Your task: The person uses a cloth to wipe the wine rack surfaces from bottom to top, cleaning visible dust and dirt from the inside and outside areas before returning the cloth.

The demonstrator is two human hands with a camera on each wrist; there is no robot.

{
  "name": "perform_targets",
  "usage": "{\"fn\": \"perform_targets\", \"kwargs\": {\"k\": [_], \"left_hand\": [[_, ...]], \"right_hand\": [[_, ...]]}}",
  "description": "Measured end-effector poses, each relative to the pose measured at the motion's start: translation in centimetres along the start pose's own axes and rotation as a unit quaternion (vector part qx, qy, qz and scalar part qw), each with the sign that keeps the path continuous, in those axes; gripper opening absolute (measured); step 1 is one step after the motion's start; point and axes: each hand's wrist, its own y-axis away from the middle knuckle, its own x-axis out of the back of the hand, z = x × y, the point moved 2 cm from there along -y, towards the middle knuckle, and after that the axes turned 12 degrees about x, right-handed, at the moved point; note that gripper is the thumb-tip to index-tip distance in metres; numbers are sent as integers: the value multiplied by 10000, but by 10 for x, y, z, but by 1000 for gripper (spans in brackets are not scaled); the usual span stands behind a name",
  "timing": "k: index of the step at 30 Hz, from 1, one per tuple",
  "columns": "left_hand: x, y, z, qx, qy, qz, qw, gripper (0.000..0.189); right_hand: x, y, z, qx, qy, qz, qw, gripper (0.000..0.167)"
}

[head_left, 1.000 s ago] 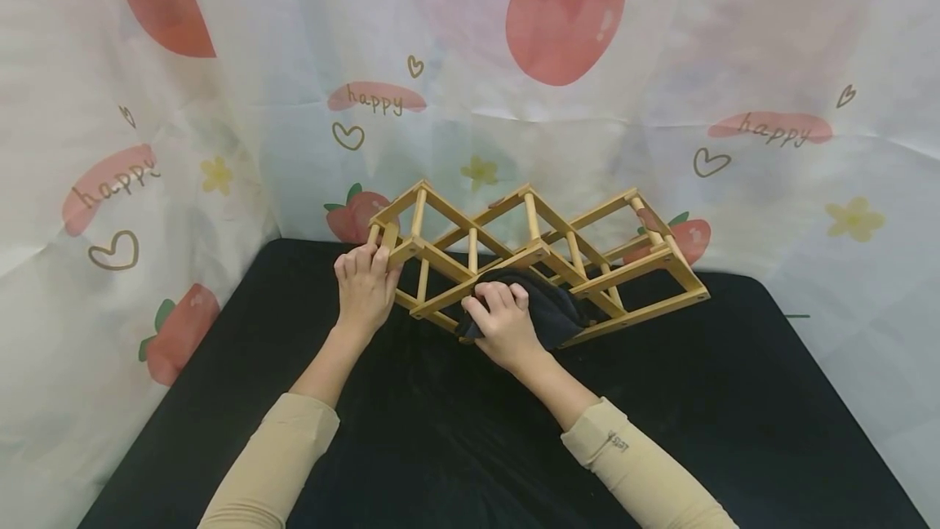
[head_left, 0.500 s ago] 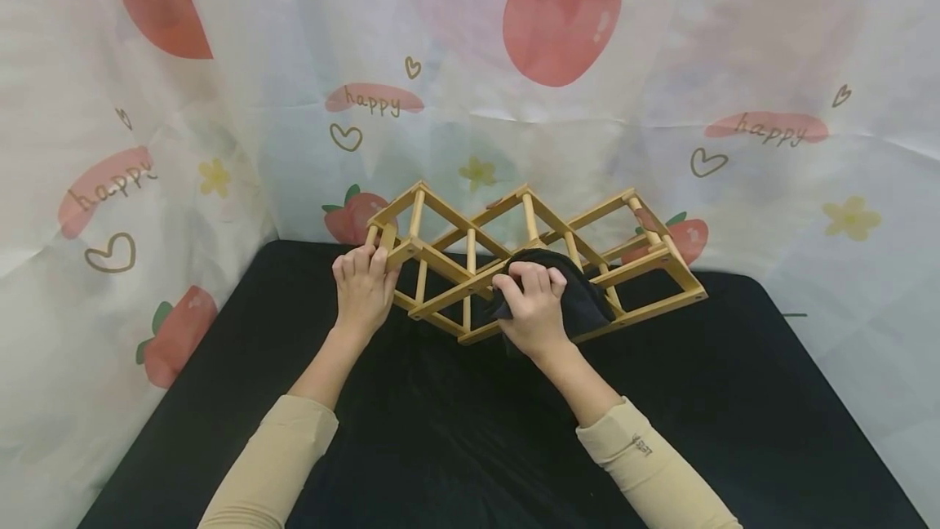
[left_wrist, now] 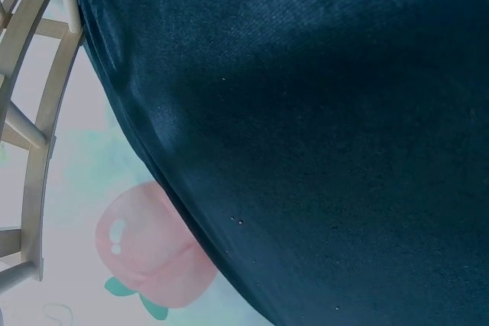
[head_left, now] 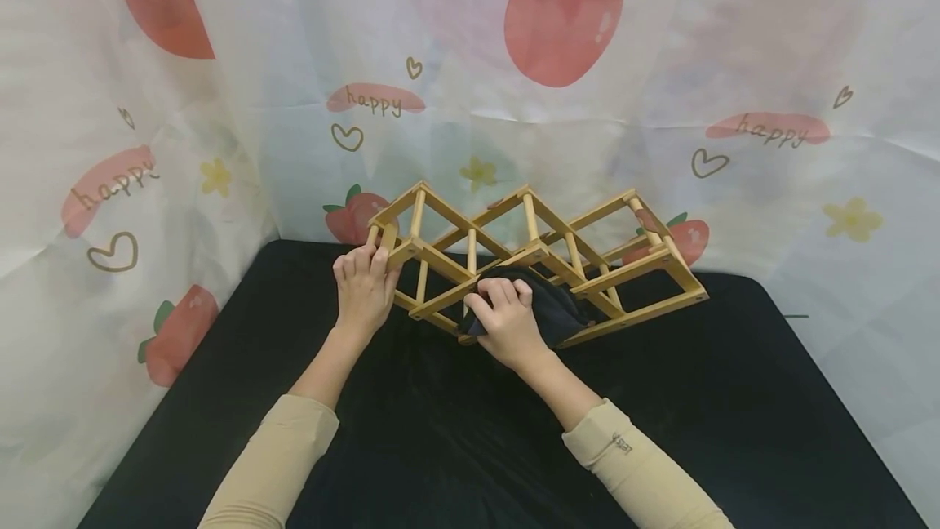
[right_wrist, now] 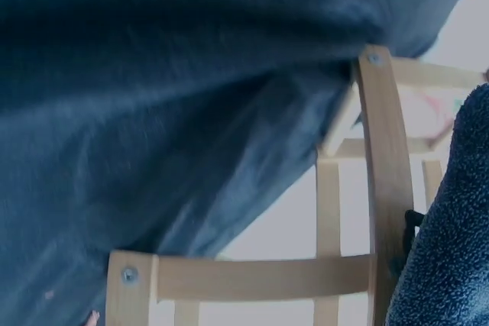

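Note:
A folding wooden lattice rack (head_left: 539,251), like a wine rack, stands stretched out at the back of the table. At its left end my left hand (head_left: 361,288) grips the frame, fingers over the end bar. My right hand (head_left: 508,325) holds a dark navy cloth (head_left: 554,308) against the lower front slats near the middle, with the fingers bent over it. The cloth hides part of those slats. Seen from the right wrist, the fuzzy cloth (right_wrist: 451,242) lies along a wooden slat (right_wrist: 386,150). Neither wrist view shows its hand's grip on these things.
Black fabric covers the table (head_left: 441,447). Close behind the rack hangs a pale curtain (head_left: 455,39) printed with fruit, hearts and lettering, and it continues along the left side. In the left wrist view, the rack's slats (left_wrist: 34,188) show at the left edge.
My right hand slid the cloth rightward along the front slats, then came back left to about where it began. The left hand and the rack have stayed in place.

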Motion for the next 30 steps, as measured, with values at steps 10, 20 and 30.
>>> {"fn": "perform_targets", "kwargs": {"k": [10,20,30], "left_hand": [[1,0,0,20,46,26,10000,33],[1,0,0,25,95,11,10000,31],[0,0,1,27,62,-48,10000,33]], "right_hand": [[26,-6,23,-669,168,572,9960,19],[8,-4,6,-255,-146,170,9994,33],[-5,1,-6,15,-196,-237,9995,44]]}}
